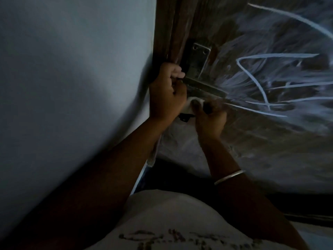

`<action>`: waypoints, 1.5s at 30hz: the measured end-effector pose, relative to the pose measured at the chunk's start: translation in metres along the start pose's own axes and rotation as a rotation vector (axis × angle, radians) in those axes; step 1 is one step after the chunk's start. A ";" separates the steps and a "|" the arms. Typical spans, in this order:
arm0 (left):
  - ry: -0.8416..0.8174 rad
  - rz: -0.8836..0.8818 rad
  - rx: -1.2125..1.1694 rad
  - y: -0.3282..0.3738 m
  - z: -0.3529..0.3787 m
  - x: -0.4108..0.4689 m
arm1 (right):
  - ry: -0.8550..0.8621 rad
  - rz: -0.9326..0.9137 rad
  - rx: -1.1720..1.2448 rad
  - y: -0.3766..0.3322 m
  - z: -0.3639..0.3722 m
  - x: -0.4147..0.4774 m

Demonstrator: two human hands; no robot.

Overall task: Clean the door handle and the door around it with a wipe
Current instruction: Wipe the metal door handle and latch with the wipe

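The metal lever handle point(207, 89) sits at centre frame on a dark wooden door point(270, 141) smeared with pale chalky streaks. Just beneath it, the right hand point(210, 120), arm reaching upward, pinches a crumpled white wipe point(189, 105) against the lever's underside. The left hand point(166, 92) curls at the lever's inner end by the door's edge; what it grips is unclear.

Bare forearms point(111, 165), silver bangle point(229, 176) on right wrist, white top point(167, 213), dark lettering
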State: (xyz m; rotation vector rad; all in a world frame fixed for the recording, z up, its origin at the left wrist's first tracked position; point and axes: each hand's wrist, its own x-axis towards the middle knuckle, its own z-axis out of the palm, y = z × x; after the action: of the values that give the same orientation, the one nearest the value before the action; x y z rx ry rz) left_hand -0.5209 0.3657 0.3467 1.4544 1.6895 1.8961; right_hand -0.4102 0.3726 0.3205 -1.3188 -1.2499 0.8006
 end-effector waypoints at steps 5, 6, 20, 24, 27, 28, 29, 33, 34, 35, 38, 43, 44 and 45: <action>-0.226 -0.010 0.057 -0.004 0.001 -0.004 | -0.134 0.714 0.807 -0.012 0.019 0.010; -0.242 -0.019 0.054 -0.004 0.001 -0.004 | -0.161 0.749 0.896 -0.016 0.021 0.014; -0.245 0.073 0.113 -0.010 -0.003 0.004 | -0.381 0.827 1.238 -0.015 0.029 0.015; -0.236 0.103 0.147 -0.008 -0.004 0.004 | -0.278 0.913 1.208 -0.019 0.045 0.030; -0.251 0.106 0.166 -0.007 -0.006 0.004 | -0.261 0.907 1.180 -0.017 0.046 0.028; -0.252 0.104 0.174 -0.007 -0.006 0.004 | -0.269 0.897 1.187 -0.016 0.043 0.025; -0.249 0.100 0.183 -0.007 -0.005 0.004 | -0.275 0.888 1.197 -0.014 0.039 0.023; -0.232 0.107 0.192 -0.008 -0.004 0.004 | -0.272 0.874 1.217 -0.014 0.034 0.023; -0.233 0.111 0.185 -0.008 -0.003 0.003 | -0.274 0.874 1.198 -0.015 0.036 0.024; -0.237 0.114 0.177 -0.008 -0.003 0.003 | -0.282 0.879 1.161 -0.017 0.039 0.026; -0.241 0.119 0.173 -0.008 -0.003 0.003 | -0.342 0.897 1.021 -0.024 0.047 0.026; -0.264 0.116 0.182 -0.009 -0.005 0.005 | -0.363 0.921 1.122 -0.023 0.040 0.022; -0.274 0.112 0.189 -0.009 -0.005 0.005 | -0.361 0.919 1.155 -0.020 0.036 0.021; -0.276 0.109 0.196 -0.009 -0.005 0.005 | -0.359 0.913 1.183 -0.017 0.032 0.018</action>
State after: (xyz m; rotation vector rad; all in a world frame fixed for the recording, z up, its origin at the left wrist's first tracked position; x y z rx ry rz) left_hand -0.5311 0.3690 0.3423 1.8206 1.7309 1.5243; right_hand -0.4401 0.3957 0.3346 -0.6646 -0.1416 2.0648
